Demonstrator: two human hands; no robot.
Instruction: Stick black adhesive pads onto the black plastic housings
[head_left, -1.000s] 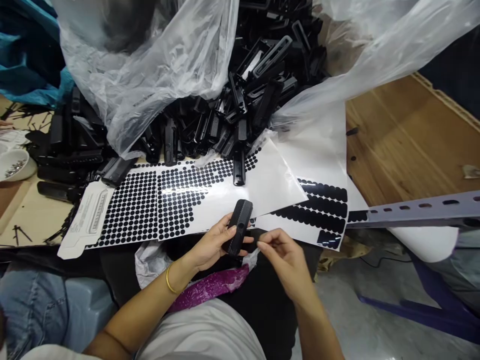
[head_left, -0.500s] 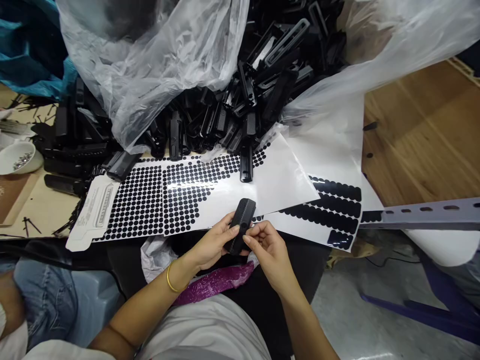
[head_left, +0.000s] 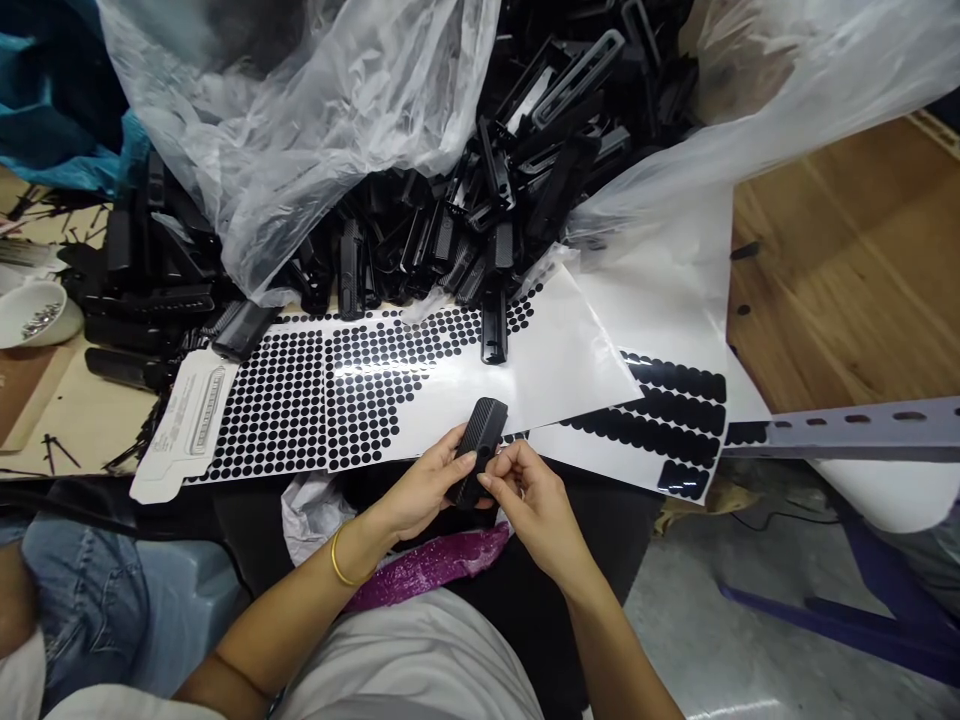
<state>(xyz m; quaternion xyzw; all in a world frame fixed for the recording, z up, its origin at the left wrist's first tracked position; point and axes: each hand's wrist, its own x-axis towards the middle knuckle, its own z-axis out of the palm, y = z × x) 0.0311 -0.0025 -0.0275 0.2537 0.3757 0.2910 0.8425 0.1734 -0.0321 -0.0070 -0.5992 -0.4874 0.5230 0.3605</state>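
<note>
My left hand [head_left: 427, 488] is closed around a black oblong plastic part [head_left: 482, 428] with a carbon-fibre-like ribbed face. The part is tilted, its far end leaning right, just over the table's front edge. The thumb lies across its left side and the other fingers are underneath. At the part's lower right side my right hand [head_left: 534, 497] is closed in a pinch, its thumb and forefinger tips against the part; whatever is between them is hidden. Beyond the hands lies a sheet of black round stickers [head_left: 367, 400], partly peeled to bare white backing.
A heap of similar black parts [head_left: 442, 240] fills the back, among clear plastic bags [head_left: 330, 130]. A printed white card [head_left: 184, 425] and a bowl of small metal pieces [head_left: 37, 315] are leftward. Another sticker sheet [head_left: 675, 410] overhangs the edge at right. A co-worker's jeans [head_left: 82, 590] show lower left.
The black part has shifted very slightly left in the view with both hands. The hold is otherwise the same, and the sheets and heap stay in place.
</note>
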